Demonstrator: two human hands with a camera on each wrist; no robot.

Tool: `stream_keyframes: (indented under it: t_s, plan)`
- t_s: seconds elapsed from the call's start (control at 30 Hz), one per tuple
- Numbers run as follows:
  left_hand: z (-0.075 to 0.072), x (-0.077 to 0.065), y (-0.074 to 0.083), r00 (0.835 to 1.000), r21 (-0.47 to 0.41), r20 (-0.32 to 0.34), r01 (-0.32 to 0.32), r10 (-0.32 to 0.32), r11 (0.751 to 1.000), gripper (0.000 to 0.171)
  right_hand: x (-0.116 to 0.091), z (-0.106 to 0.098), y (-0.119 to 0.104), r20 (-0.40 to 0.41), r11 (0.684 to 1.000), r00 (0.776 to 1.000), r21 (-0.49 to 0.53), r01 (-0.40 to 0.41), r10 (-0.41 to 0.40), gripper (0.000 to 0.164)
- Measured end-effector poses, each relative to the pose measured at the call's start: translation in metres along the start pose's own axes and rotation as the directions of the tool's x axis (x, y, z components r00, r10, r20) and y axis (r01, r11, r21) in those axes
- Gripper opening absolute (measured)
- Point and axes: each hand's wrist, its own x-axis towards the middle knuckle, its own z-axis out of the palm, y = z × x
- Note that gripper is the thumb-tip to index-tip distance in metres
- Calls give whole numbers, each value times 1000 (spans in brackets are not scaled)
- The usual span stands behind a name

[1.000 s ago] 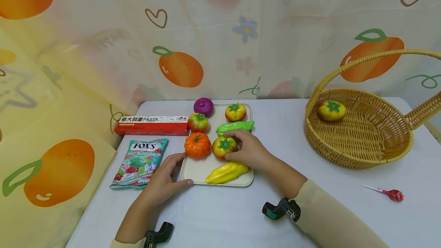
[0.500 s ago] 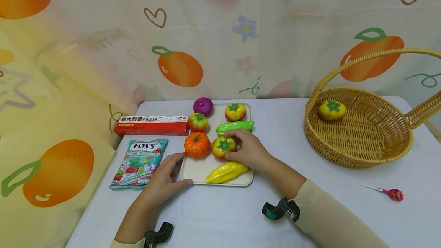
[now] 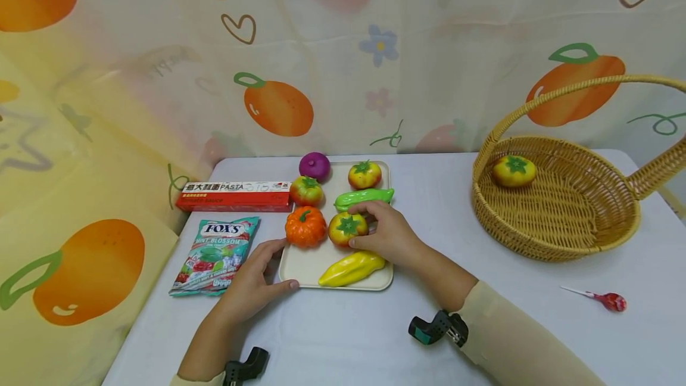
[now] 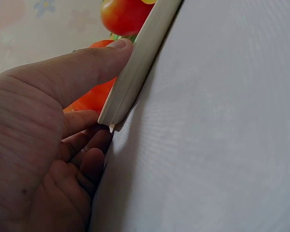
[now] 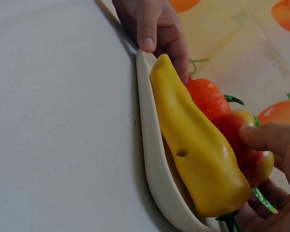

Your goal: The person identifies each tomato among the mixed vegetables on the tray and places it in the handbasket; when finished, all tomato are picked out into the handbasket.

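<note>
I have a white table (image 3: 348, 338) on my head feed; clock positions below run from the tray's middle, twelve towards the backdrop. The basket (image 3: 573, 210) stands at three, well apart from the tray (image 3: 305, 270). The pasta box (image 3: 236, 198) lies between nine and ten, the sweets bag (image 3: 215, 258) between eight and nine.

I see the left hand (image 3: 256, 282) gripping the tray's corner at seven, thumb on its near edge. The right hand (image 3: 393, 234), coming in from four, has thumb and fingers curled round the held fruit (image 3: 347, 229), which sits near the tray's middle.

The yellow pepper (image 3: 352, 269) lies between five and six, the pumpkin (image 3: 305, 227) at nine, just beside the held fruit. Similar fruits sit at one (image 3: 365, 176), between ten and eleven (image 3: 306, 192), and in the basket (image 3: 514, 171). The green pod (image 3: 364, 198) lies between one and two, the onion (image 3: 314, 167) at eleven. I make out a lollipop (image 3: 613, 302) between three and four, near the basket.
</note>
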Motion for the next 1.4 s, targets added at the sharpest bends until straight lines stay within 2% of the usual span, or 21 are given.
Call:
stream_keyframes:
  t_s: [0.37,0.87,1.4]
  plan:
    - [0,-2,-1,1000,-3,0,12,-12,1000,90,-7,-9,-9,0,998,1000,57,-19,19,51]
    - [1,-1,-1,1000,-4,4,26,-26,1000,90,-22,-28,-8,-16,989,1000,145,8,-5,51]
    - [1,0,-2,1000,-10,1,-6,6,1000,89,-38,-64,-8,-70,977,998,213,11,3,54]
